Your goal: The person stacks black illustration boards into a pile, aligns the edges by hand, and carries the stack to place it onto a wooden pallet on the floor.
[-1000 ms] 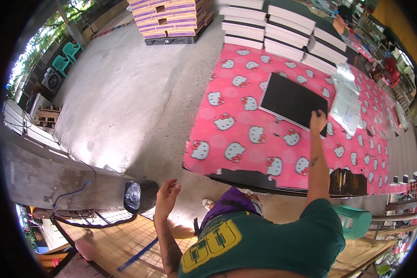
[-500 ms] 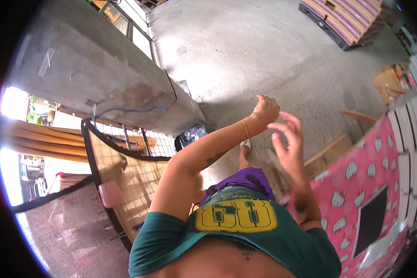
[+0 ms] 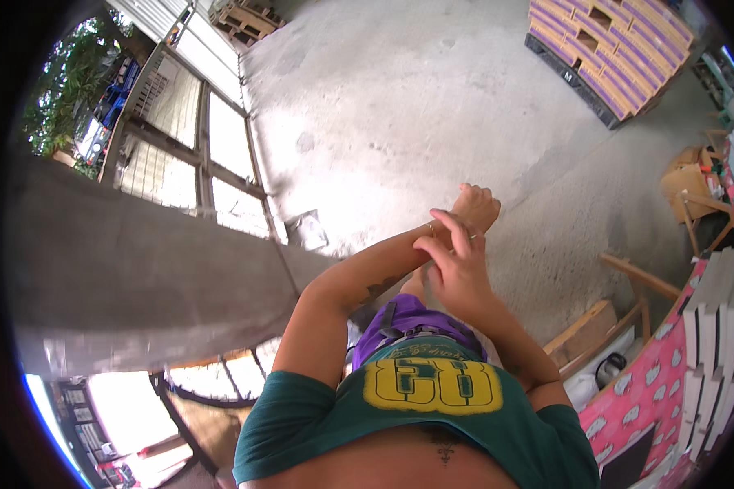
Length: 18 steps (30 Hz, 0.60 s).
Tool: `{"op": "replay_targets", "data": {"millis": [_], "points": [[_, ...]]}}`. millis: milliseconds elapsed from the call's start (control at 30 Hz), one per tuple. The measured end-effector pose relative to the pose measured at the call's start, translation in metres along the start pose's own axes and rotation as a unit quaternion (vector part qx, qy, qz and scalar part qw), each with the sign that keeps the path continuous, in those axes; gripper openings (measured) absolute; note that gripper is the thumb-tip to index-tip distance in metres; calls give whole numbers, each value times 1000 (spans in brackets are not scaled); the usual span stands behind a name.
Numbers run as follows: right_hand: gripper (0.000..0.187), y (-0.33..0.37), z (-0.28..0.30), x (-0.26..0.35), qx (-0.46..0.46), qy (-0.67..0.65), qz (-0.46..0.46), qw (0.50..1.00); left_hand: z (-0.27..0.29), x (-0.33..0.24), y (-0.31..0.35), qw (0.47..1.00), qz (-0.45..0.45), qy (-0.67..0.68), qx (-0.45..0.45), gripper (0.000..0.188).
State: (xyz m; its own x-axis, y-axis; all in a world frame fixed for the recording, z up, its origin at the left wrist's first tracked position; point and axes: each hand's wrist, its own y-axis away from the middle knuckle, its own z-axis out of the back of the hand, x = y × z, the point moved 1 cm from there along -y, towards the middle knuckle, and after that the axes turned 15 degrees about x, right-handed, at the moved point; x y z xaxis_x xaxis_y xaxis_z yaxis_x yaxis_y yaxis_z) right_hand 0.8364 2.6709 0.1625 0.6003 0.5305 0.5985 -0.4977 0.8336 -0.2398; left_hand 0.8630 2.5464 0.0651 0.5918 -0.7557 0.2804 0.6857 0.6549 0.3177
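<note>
My left forearm reaches across in front of me, and my left hand (image 3: 477, 208) is curled into a loose fist with its back up. Nothing shows in it, though the palm side is hidden. A thin gold bracelet (image 3: 431, 231) circles the left wrist. My right hand (image 3: 460, 273) lies over that wrist beside the bracelet, fingers bent but spread, apparently touching the skin. A ring (image 3: 474, 236) sits on one of its fingers. Below are my green shirt (image 3: 326, 432) with yellow print and purple shorts (image 3: 400, 319).
Concrete floor (image 3: 383, 106) stretches ahead. Stacked cardboard (image 3: 612, 49) rests on a black pallet (image 3: 571, 81) at far right. A wooden frame (image 3: 640, 277) and a pink-covered table (image 3: 648, 391) with white stacks (image 3: 714, 350) stand to the right. On the left are a concrete pillar (image 3: 139, 269) and a gate (image 3: 204, 147).
My right hand has moved left onto my left wrist, from apart beside it. My view has shifted forward past the pillar, with more of the gate now showing.
</note>
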Motion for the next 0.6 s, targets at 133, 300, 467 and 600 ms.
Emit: {"op": "replay_targets", "data": {"millis": [133, 300, 467, 600], "points": [[32, -114, 10, -70, -18, 25, 4, 1000, -31, 103, -107, 999, -8, 9, -40, 16], [30, -260, 79, -164, -51, 60, -50, 996, 16, 236, -251, 998, -47, 43, -23, 22], [30, -380, 110, -294, -69, 67, -114, 989, 40, 338, -391, 974, -96, 193, 73, 31], [30, -497, 117, -390, -47, 43, -64, 996, 7, 443, -505, 967, -88, 218, 101, 32]]}}
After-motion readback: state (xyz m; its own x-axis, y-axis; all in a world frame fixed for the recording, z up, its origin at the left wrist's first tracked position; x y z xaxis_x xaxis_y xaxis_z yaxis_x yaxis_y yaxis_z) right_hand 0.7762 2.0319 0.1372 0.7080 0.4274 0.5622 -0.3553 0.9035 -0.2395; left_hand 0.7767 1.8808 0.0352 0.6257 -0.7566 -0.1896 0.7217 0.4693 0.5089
